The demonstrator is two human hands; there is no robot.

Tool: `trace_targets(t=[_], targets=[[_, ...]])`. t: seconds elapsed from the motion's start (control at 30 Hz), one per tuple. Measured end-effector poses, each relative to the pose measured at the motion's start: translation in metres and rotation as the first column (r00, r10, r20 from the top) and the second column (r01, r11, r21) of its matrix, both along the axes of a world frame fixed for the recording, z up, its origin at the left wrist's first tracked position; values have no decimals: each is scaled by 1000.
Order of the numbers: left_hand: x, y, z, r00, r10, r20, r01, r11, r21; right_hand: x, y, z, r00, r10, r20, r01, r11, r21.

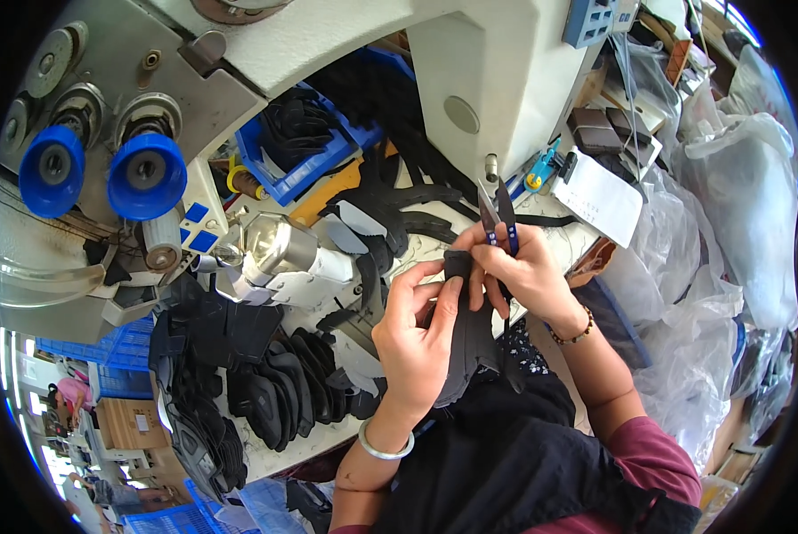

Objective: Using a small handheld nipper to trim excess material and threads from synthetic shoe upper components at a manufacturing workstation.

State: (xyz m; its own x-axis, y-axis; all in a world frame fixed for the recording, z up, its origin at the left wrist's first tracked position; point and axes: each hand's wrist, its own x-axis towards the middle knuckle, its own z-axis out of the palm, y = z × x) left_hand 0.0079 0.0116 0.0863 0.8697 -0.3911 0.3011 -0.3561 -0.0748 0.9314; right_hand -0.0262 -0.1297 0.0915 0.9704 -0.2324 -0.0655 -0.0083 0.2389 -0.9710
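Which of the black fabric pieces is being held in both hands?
The dark piece pinched between the left hand and right hand, hanging over the lap. The other pieces lie stacked on the table, untouched.

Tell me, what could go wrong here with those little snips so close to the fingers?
The snips in the right hand point just above the dark fabric piece that the left hand pinches, so a slip might nick a fingertip or cut the piece itself. The stacked black pieces by the table edge could get knocked off.
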Motion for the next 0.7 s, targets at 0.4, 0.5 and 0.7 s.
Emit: trace_targets(t=[0.4, 0.5, 0.7], targets=[[5, 1, -6, 1000, 22, -23, -21, 1000, 19, -3, 12, -12, 964, -205, 172, 242, 943, -229], [4, 0, -2, 999, 18, -27, -18, 1000, -7, -5, 12, -13, 859, -213, 466, 468, 697, -544], [9, 5, -15, 972, 22, 234, -38, 997, 62, -5, 8, -11, 854, 62, 516, 407, 536, -739]])
